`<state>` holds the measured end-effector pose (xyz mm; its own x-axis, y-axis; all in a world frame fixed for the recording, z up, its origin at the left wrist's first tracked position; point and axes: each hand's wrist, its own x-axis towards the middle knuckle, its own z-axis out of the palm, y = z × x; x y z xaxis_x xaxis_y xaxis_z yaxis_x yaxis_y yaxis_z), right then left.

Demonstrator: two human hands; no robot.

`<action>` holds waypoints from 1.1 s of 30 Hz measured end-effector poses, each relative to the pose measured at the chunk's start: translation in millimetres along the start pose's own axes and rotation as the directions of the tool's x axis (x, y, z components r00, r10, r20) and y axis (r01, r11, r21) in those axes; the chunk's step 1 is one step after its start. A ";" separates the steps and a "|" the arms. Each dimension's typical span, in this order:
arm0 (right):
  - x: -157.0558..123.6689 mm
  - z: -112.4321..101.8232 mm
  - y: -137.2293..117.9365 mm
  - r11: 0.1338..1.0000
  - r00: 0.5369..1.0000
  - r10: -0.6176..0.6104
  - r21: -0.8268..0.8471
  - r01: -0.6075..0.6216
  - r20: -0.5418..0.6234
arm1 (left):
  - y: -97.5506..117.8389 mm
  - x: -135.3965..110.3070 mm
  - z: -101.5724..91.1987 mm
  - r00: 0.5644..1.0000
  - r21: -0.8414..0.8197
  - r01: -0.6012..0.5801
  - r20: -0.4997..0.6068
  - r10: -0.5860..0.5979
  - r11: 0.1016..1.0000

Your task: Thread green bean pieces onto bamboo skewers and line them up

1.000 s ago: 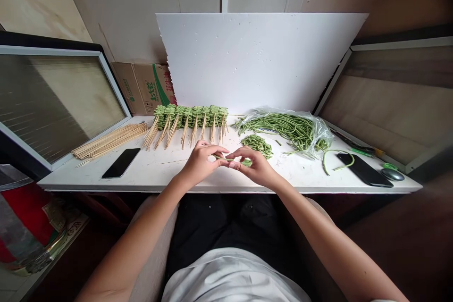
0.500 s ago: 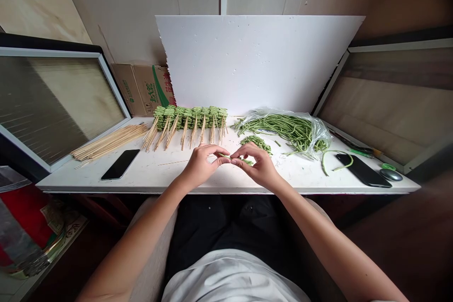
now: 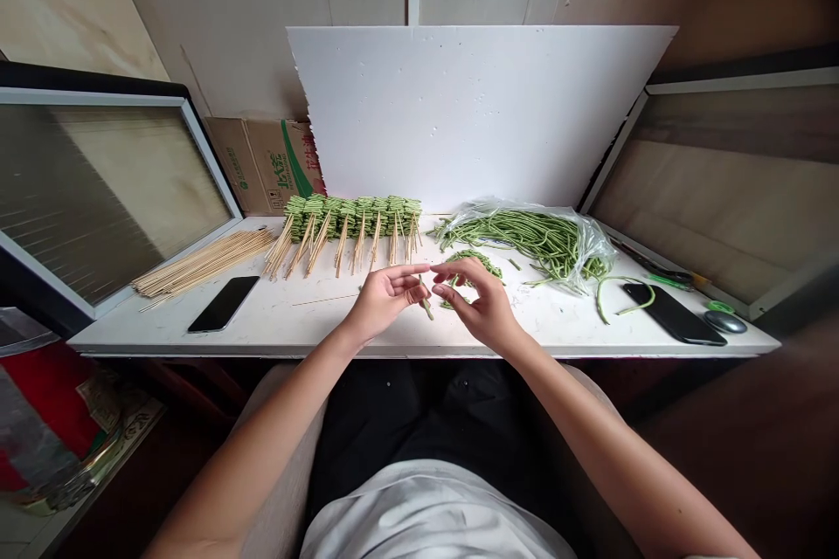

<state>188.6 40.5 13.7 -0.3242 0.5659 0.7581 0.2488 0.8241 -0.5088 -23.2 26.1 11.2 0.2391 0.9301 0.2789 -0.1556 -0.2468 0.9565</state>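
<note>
My left hand (image 3: 384, 304) holds a short piece of green bean (image 3: 426, 304) between thumb and fingers, tilted downward at the fingertips. Facing it, my right hand (image 3: 483, 304) has thumb and index finger apart and nothing visible between them; its index fingertip comes close to the left fingertips. Behind the right hand lies a small pile of cut bean pieces (image 3: 486, 262), partly covered by the fingers. A single bamboo skewer (image 3: 321, 301) rests on the white table (image 3: 275, 327), left of my left hand.
Stacked bean skewers (image 3: 354, 218) stand at the back, sticks toward me. Loose skewers (image 3: 203, 262) and a phone (image 3: 223, 304) lie left. To the right are a plastic bag of long beans (image 3: 530, 236), another phone (image 3: 675, 314) and a round grey object (image 3: 724, 323).
Both hands were pinching the bean piece end to end. The right thumb and finger have since parted from it, and the piece now slants down from my left hand.
</note>
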 end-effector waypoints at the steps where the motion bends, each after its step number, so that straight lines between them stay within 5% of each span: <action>1: 0.1 -0.8 -0.4 0.999 0.999 -0.031 -0.007 0.031 0.021 | -0.2 -0.8 0.5 0.999 -0.013 0.014 0.032 -0.014 1.000; 7: 2.2 -7.1 -2.2 0.996 0.978 -0.088 -0.008 0.092 0.191 | -2.7 -4.2 0.7 0.990 0.058 0.016 0.138 -0.024 0.998; 14: 6.3 -13.2 5.0 0.996 0.998 -0.050 -0.075 0.052 0.039 | 5.0 -1.9 -4.7 0.996 0.199 -0.014 0.088 -0.004 0.980; 22: 5.4 -10.4 3.7 0.986 0.986 -0.149 -0.062 0.154 0.077 | 15.9 -6.3 1.3 0.992 0.389 -0.124 0.082 0.100 0.913; 33: 2.6 -4.9 -2.3 0.998 0.997 -0.060 0.001 0.060 0.042 | 16.1 -12.4 4.8 0.963 0.523 -0.266 0.118 0.241 0.810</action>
<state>191.7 40.0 18.9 -0.3764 0.5156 0.7697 0.2276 0.8568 -0.4626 -24.0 9.3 23.5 0.3055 0.8047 0.5091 0.3118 -0.5897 0.7450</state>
